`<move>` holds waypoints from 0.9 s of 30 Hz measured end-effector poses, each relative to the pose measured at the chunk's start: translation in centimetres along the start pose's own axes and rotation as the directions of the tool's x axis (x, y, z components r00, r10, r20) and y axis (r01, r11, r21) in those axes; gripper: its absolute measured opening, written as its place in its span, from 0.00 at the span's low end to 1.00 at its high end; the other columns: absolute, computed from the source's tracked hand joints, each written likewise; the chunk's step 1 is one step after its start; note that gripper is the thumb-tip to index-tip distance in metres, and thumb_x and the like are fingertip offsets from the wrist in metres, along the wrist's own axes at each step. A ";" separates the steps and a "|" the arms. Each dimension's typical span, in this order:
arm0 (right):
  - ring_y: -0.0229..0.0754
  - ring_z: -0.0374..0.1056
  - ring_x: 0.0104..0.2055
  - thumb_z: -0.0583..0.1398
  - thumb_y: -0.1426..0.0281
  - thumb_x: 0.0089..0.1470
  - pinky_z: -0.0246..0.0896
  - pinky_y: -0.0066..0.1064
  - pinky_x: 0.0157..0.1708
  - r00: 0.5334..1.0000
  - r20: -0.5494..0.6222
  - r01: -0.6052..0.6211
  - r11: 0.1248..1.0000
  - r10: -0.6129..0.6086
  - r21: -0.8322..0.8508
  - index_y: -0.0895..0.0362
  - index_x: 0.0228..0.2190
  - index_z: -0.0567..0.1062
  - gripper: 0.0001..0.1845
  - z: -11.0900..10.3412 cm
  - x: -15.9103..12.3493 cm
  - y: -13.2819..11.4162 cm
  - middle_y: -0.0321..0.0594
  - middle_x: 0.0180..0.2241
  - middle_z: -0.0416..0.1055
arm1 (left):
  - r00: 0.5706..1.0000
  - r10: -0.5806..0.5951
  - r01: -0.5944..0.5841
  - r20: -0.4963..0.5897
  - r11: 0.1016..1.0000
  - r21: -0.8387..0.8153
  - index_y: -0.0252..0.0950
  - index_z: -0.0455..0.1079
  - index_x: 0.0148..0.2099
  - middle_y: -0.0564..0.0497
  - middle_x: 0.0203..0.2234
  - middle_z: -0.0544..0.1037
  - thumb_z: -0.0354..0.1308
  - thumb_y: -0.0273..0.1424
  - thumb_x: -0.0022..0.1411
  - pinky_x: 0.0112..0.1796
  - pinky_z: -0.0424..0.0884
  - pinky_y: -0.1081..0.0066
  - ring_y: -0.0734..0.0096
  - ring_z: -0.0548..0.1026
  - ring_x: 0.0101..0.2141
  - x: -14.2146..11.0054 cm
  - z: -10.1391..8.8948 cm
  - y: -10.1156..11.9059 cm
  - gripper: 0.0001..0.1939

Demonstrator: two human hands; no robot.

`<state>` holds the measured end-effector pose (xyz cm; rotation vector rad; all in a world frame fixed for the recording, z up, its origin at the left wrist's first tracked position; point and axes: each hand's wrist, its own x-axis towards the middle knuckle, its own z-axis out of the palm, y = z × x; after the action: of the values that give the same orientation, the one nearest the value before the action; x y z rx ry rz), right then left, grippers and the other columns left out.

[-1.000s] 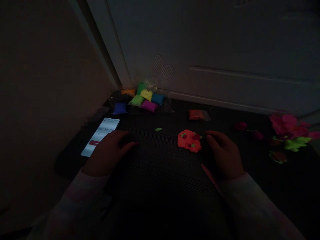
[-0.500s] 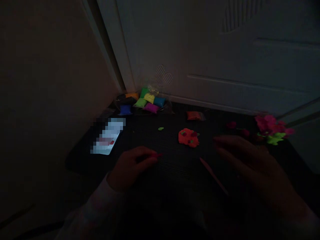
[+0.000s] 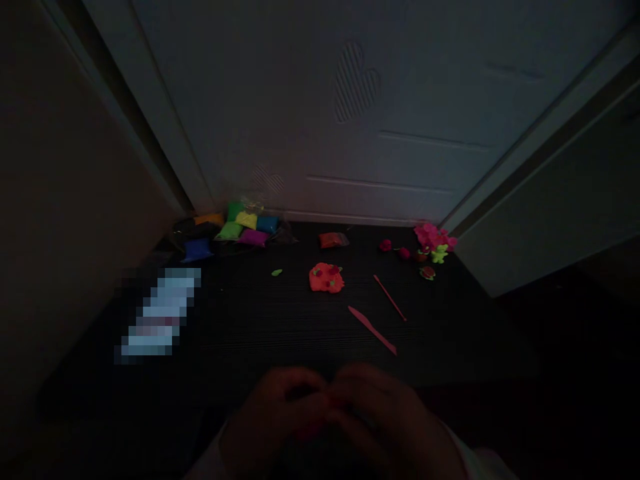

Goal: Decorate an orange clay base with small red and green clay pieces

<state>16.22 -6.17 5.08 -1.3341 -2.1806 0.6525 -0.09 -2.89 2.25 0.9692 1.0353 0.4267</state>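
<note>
In the dim head view, my left hand [image 3: 285, 407] and my right hand [image 3: 385, 413] meet at the near edge of the table. Their fingertips are closed around some red modelling clay [image 3: 311, 430], mostly hidden by the fingers; whether it is in a packet I cannot tell. Beyond them lies a flat orange clay piece [image 3: 326, 279] with small red and green bits on top. A pink clay knife [image 3: 373, 329] and a thin pink tool [image 3: 390, 298] rest to its right. Left of it is a small green clay leaf [image 3: 277, 273].
Several coloured clay packets [image 3: 254, 238] lie at the back left, and an orange packet [image 3: 333, 240] at the back middle. A lit phone [image 3: 163, 313] is at the left. Pink flowers [image 3: 434, 237] and a yellow-green figure [image 3: 439, 254] stand at the back right, before a white door [image 3: 280, 87].
My right hand has come in from the right to meet my left, and both are now low and near me. The view has shifted, uncovering the thin tool and small figures.
</note>
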 end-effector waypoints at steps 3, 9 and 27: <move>0.35 0.70 0.28 0.57 0.73 0.49 0.63 0.21 0.26 1.000 0.022 -0.007 0.997 0.008 -0.079 0.54 0.33 0.72 0.07 0.8 -0.6 -0.3 0.35 0.29 0.73 | 0.999 -0.034 0.033 -0.008 0.991 -0.126 0.32 0.71 0.25 0.55 0.18 0.70 0.61 0.38 0.38 0.25 0.58 0.76 0.77 0.64 0.22 0.0 -0.1 -0.7 0.14; 0.33 0.68 0.22 0.57 0.74 0.47 0.61 0.20 0.21 0.996 -0.088 -0.005 0.994 -0.005 -0.108 0.54 0.26 0.71 0.04 0.3 -0.9 0.3 0.33 0.23 0.72 | 0.983 -0.099 0.088 0.157 0.993 0.073 0.33 0.71 0.25 0.58 0.17 0.69 0.61 0.34 0.41 0.21 0.56 0.78 0.81 0.62 0.18 -0.9 -0.8 -0.7 0.09; 0.32 0.60 0.14 0.60 0.61 0.43 0.55 0.25 0.15 0.841 -0.053 -0.415 0.706 0.538 0.573 0.58 0.20 0.72 0.13 3.6 0.5 4.3 0.33 0.15 0.67 | 0.570 0.744 -0.062 -0.349 0.463 0.884 0.36 0.71 0.31 0.47 0.31 0.75 0.51 0.33 0.53 0.40 0.68 0.62 0.63 0.71 0.36 4.6 -9.6 -0.6 0.09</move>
<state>16.53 -4.45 -0.26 -1.5574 -1.3016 1.1596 -6.35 4.52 -2.26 2.0767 1.7758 0.8714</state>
